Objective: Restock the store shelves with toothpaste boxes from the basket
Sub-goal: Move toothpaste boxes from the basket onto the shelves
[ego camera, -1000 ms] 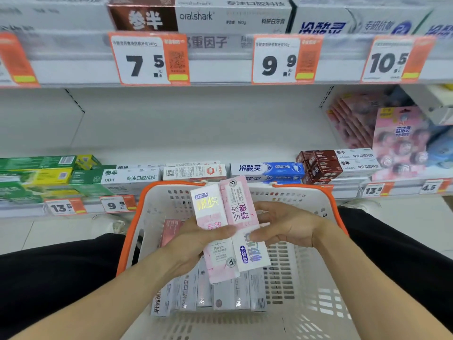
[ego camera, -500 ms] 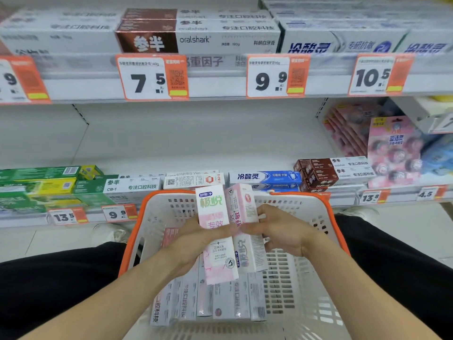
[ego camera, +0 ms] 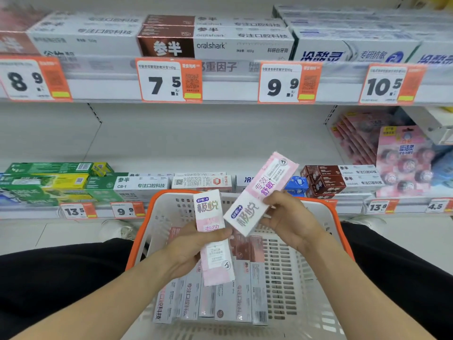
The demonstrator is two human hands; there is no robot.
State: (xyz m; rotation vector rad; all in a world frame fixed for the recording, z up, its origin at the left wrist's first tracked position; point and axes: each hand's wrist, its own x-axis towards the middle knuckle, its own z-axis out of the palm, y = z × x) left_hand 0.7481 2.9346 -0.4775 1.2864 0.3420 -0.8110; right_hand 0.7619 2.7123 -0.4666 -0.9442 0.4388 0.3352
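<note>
Toothpaste boxes are held one in each hand above a white perforated plastic basket with an orange rim [ego camera: 343,231] at the lower centre of the frame. The left hand [ego camera: 193,251] is wrapped around the middle of a pink-and-white rectangular cardboard toothpaste box [ego camera: 212,231], with the thumb laid across its front; this box is held nearly upright, its purple-logo end uppermost. The right hand [ego camera: 291,222] is closed on a second pink-and-white toothpaste box of the same design [ego camera: 259,195], gripped near its lower half and tilted so that its far end points toward the upper right of the frame. The two boxes lie just beside each other at their lower parts; whether they touch cannot be told.

Further grey, white and brown toothpaste boxes [ego camera: 220,298] are laid side by side on the basket floor, beneath the left hand.

Behind the basket, across the middle of the frame, a white lower store shelf [ego camera: 171,148] is seen, with green and yellow boxes [ego camera: 46,182] at the left, white boxes at the centre and brown-and-white boxes [ego camera: 340,180] at the right. Orange-and-white price tags [ego camera: 169,81] are fixed along the edge of the upper shelf [ego camera: 228,92], on which long white, brown and blue-lettered boxes are stacked. Pink hanging packs [ego camera: 404,160] are shown at the right edge. Black-clad legs are visible at both sides of the basket.
</note>
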